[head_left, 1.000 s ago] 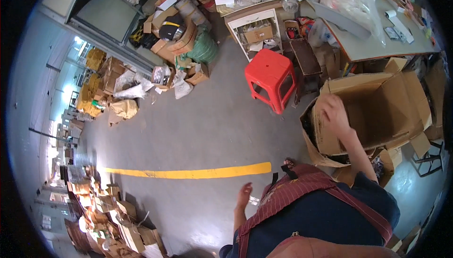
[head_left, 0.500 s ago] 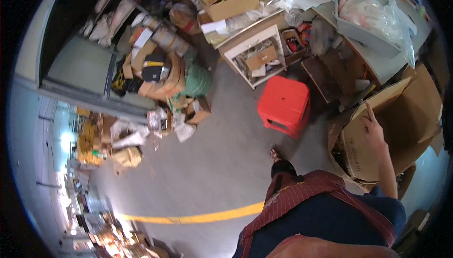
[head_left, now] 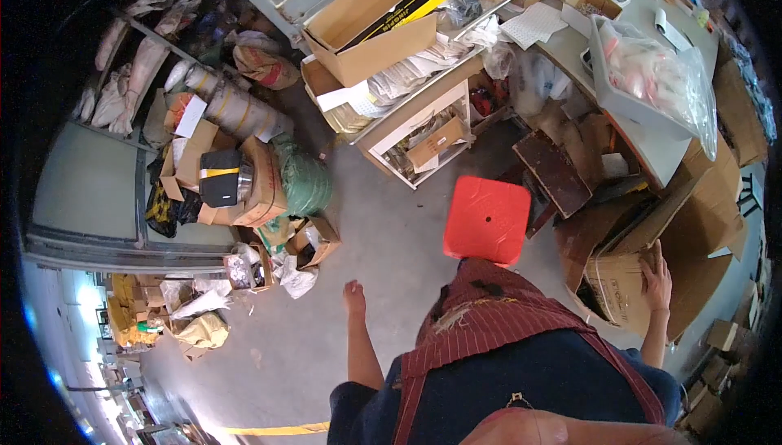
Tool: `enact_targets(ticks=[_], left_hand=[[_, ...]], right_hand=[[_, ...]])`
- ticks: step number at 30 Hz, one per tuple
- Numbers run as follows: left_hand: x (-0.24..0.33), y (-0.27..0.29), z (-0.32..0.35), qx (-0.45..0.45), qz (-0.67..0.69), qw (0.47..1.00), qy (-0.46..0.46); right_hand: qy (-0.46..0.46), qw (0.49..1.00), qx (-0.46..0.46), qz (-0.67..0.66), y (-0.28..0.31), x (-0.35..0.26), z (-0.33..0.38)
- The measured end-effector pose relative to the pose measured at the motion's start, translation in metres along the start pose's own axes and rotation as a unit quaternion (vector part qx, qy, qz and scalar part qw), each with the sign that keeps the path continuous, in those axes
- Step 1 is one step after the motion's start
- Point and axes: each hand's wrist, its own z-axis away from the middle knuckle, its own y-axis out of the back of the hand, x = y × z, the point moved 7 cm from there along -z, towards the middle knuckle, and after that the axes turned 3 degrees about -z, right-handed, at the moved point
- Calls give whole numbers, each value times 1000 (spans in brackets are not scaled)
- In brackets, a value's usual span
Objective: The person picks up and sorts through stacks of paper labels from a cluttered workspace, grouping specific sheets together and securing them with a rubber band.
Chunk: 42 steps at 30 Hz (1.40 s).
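Touching the large open cardboard carton (head_left: 623,286) with the right hand (head_left: 656,280), fingers spread and laid against its side panel near the upper edge. Left hand (head_left: 353,297) out over the grey floor (head_left: 309,347), well apart from the right, nothing visible in it; fingers look loosely curled, can't tell if fully closed. Carton sits at the person's right, near the worktable (head_left: 664,160), flaps up, printing on the side. Red plastic stool (head_left: 487,219) in front of the person, left of carton; dark brown wooden board (head_left: 554,175) between stool and table. Grey plastic bin (head_left: 639,109) on the table holds clear plastic bags (head_left: 652,62). Person wears striped maroon apron (head_left: 497,327).
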Motion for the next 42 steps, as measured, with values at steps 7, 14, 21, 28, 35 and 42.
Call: enact_targets(ticks=[7, 14, 21, 28, 35, 42], left_hand=[[168, -85, -64, -170, 23, 977, -125], [385, -34, -166, -128, 43, 933, -333], [607, 73, -263, 21, 50, 874, -484], [625, 42, -323, -73, -14, 891, -448], [622, 58, -341, -70, 92, 884, -453], [610, 94, -327, -120, 122, 875, -452]], right_hand=[[-108, 991, 76, -21, -9, -37, -18], [-312, 917, 237, 68, -17, -106, -33], [-226, 939, 200, -168, -25, -298, -216], [-62, 939, -66, -331, -34, -461, -295], [-248, 919, -29, -306, -70, -448, -226], [-261, 880, 64, -392, -76, -445, -232]])
